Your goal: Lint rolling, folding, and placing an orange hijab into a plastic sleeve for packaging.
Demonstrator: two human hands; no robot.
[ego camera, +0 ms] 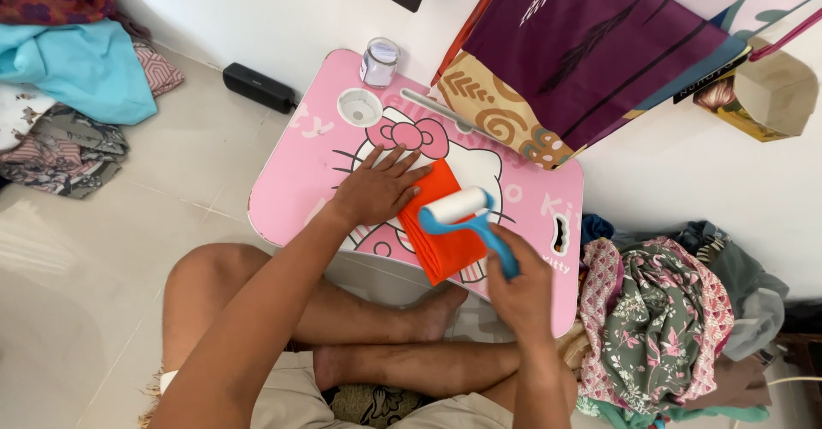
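Note:
A folded orange cloth (445,245) lies on a small pink lap table (295,168) printed with a cartoon cat. My left hand (377,187) lies flat with spread fingers, pressing the cloth's left edge against the table. My right hand (524,285) grips the blue handle of a lint roller (458,206), whose white roll rests on the upper part of the cloth.
A small glass jar (379,61) stands at the table's far corner beside a round cup hole (360,106). Piles of patterned clothes lie at the right (659,309) and at the far left (68,69). A black box (259,86) sits on the tiled floor. Hanging fabrics (582,52) overlap the table's far right.

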